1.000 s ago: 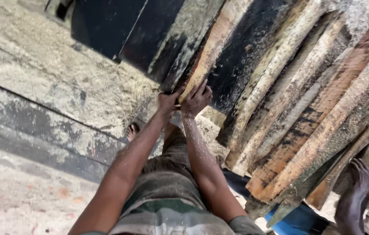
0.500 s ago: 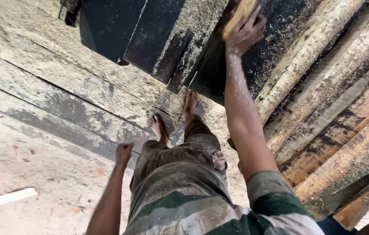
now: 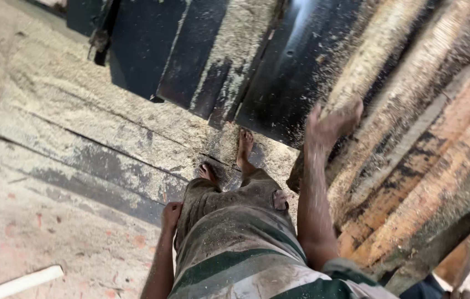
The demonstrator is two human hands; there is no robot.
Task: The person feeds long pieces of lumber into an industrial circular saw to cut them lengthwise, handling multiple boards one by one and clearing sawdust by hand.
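- Right hand (image 3: 332, 124): raised, fingers spread, empty, at the near edge of the rough-sawn planks (image 3: 412, 166), touching or just above them; contact cannot be told.
- Left hand (image 3: 171, 213): loosely curled, resting against the thigh, holding nothing.
- Planks: leaning stack on the right, beside the dark metal panels (image 3: 190, 50).
- Open room: sawdust-covered floor (image 3: 69, 144) to the left; a pale wood offcut (image 3: 24, 281) lies well apart.
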